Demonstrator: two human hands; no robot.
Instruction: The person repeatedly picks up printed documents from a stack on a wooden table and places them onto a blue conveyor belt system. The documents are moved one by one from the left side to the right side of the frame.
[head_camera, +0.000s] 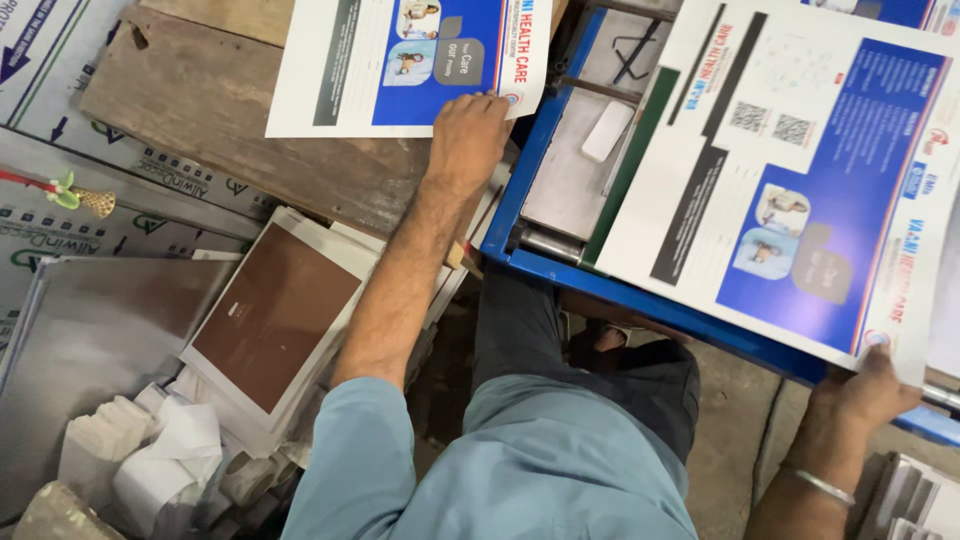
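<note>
Right of frame: large printed sheet (800, 190), glossy white paper with a blue panel, a dark grey band, small photos and two square code marks. Long axis running from upper left toward lower right, bottom corner tipped to the frame's lower right edge. Lying over a blue metal machine frame (640, 300), with a grey steel plate (570, 180) and a shiny roller at its near edge. Right hand (865, 395) at lower right, thumb pressed on the sheet's bottom corner, fingers hidden beneath, so pinching the paper; thin metal bangle (820, 487) on that wrist.

Upper middle: second printed sheet (410, 65), same white and blue layout, flat on a worn wooden table (230, 120) with rough, scratched grain. Long axis roughly across the frame, near edge slightly tilted. Left hand (468, 135) resting on its lower right corner, fingers curled downward onto the paper; pressing or pinching, cannot tell.

Lower left: stack of white-bordered sheets with a matt brown rectangle (275, 315) on top, angled toward upper right. Beside it a dull grey metal plate (90, 350), then crumpled white paper (165, 460).

Bottom centre: light blue sleeve and dark trousers.
</note>
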